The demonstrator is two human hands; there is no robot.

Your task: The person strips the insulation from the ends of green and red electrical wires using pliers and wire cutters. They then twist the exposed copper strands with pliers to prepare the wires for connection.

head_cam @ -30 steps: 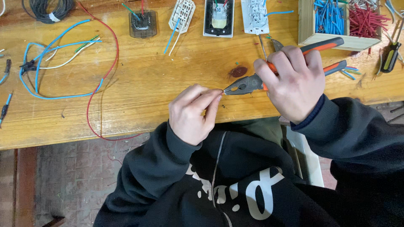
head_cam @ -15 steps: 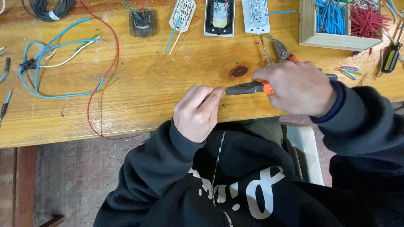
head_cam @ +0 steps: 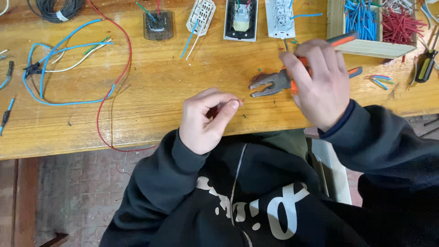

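The thing in hand is a short piece of thin wire [head_cam: 232, 100], pinched at the tip of the left hand [head_cam: 203, 121] just above the near edge of the wooden bench [head_cam: 151, 100]. Only a fine dark curl of it shows past the fingertips [head_cam: 234, 104]; the rest is hidden in the grip, and its colour is hard to tell. By the look of it, it is very light, springy rather than stiff, and easy to lose: it would want holding close to its free end, between thumb and forefinger, with little force, since a hard squeeze would probably kink it. The left hand is curled, thumb and forefinger closed on the wire, the other fingers tucked in toward the palm

Just to the right, apart from the wire, the pliers [head_cam: 267, 83] point their nose toward the left hand, jaws parted and holding nothing. They look heavy and rigid beside the wire, with orange-and-grey handles that give a sure hold. The right hand [head_cam: 320, 82] is wrapped over those handles, fingers spread enough to let them splay, so it grips the tool loosely rather than squeezing it

Farther out on the bench lie a wooden box [head_cam: 366, 45] of cut blue and red wire pieces, a row of wall switch and socket modules [head_cam: 241, 18] with wire ends in them, a loop of long blue wire [head_cam: 68, 103], a long red wire [head_cam: 120, 68] and a screwdriver [head_cam: 425, 64] at the right edge
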